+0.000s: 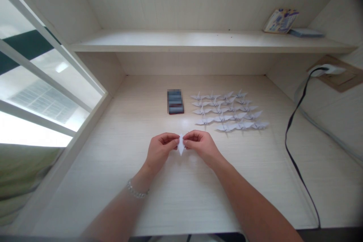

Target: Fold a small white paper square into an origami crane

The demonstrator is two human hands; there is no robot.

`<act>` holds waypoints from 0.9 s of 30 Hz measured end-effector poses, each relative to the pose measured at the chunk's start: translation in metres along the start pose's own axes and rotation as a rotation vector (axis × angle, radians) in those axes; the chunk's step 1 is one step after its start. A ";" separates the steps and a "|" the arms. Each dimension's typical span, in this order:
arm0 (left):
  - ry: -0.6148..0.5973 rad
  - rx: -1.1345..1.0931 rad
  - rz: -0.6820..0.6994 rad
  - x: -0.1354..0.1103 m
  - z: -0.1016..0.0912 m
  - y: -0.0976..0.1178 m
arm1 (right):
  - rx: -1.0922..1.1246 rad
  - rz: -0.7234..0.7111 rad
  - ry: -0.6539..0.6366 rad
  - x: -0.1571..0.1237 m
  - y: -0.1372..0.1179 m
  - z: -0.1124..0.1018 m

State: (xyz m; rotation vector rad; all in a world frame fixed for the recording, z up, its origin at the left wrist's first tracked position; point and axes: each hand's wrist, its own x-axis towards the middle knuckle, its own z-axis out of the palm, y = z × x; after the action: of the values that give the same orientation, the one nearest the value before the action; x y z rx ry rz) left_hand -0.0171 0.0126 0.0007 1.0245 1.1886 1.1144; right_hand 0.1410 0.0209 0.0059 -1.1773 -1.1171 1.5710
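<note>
Left hand: left hand (163,145) reaches in from lower left, forearm slanting up toward the middle; fingers curled, thumb and forefinger pinching the near-left edge of the paper.
Right hand: right hand (201,144) mirrors it from lower right, fingers bent inward, thumb and forefinger pinching the opposite edge.
Folded paper: one, white, narrow and diamond-like (180,146), held between the two hands over the middle of the bench, one point toward the person.
Bracelet: one, beaded or linked (138,195), round the left wrist.
Paper cranes: five rows of white paper cranes (224,127), right of centre beyond the right hand; four per row in the back four, three in the front, about nineteen; overlapping wings make the count approximate.
Dark item: one, rectangular (175,100), left of the cranes; its face is pixelated, identity unclear.
Bench: pale, fine-grained bench (113,151), walled at back and right.
Shelf: one pale shelf (170,39) above; at its right end, one printed box (280,20) leaning and one flat blue item (306,33).
Right wall: one white plug (336,69); one black cord (289,124); one paler cable.
Left side: white slanting bars (45,77); green fabric (25,174) below.
</note>
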 end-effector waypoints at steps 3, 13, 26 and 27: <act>0.005 -0.011 -0.001 0.001 0.000 -0.001 | -0.004 -0.006 0.000 0.001 0.002 0.000; -0.019 0.077 -0.017 0.002 0.002 -0.004 | -0.027 -0.059 0.021 0.003 0.012 0.002; -0.022 0.382 0.160 -0.004 0.003 -0.001 | -0.256 -0.167 0.044 0.000 0.009 0.005; -0.046 0.368 0.151 -0.004 0.003 -0.002 | -0.269 -0.181 0.080 0.001 0.009 0.005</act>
State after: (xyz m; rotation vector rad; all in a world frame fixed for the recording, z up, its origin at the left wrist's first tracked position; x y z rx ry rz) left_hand -0.0138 0.0085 0.0000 1.4333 1.3256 1.0007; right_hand 0.1352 0.0186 -0.0021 -1.2627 -1.3717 1.2534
